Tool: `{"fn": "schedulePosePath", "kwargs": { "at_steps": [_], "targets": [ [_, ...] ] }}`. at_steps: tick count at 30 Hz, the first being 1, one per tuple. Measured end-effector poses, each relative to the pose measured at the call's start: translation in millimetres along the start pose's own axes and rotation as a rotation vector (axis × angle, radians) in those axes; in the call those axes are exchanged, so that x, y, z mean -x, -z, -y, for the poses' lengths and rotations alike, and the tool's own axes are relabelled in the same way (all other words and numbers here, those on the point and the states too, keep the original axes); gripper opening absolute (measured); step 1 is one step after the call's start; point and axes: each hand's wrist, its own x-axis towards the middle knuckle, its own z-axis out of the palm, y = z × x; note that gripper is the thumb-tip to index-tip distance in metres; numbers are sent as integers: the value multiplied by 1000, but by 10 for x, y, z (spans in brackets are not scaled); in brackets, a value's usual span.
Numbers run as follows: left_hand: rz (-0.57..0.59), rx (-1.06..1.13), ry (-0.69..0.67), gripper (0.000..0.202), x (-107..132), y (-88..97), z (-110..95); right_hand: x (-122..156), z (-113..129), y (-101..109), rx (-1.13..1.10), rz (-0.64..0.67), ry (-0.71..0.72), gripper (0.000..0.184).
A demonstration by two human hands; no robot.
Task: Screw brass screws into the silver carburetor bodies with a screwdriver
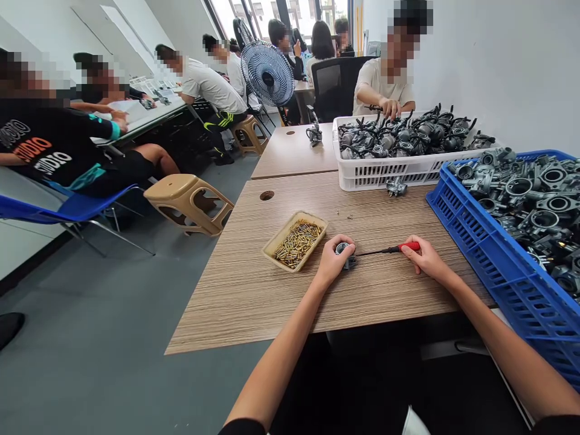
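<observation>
My left hand [334,258] is closed around a small grey metal carburetor body [349,263], holding it down near the table top. In my right hand [425,258] is a screwdriver with a red handle [409,246]. Its dark shaft [378,251] points left, and the tip meets the right side of the carburetor; the exact contact is too small to make out. Just left of my left hand stands a cream plastic tub [270,249] of small brass-coloured screw-like parts [296,243].
A blue crate [487,251] heaped with metal carburetor bodies stands at the right. Behind it is a white crate [385,172] of assembled carburetors, where a co-worker [385,84] reaches in. One carburetor [396,187] lies before the white crate. A tan stool [181,188] is left of the table.
</observation>
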Motion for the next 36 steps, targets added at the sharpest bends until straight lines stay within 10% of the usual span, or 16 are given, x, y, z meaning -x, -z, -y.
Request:
{"fn": "schedulePosePath", "kwargs": {
  "at_steps": [36],
  "targets": [
    [13, -13, -28, 18, 8, 7, 8, 2, 4, -1, 14, 0, 6, 48]
  ]
}}
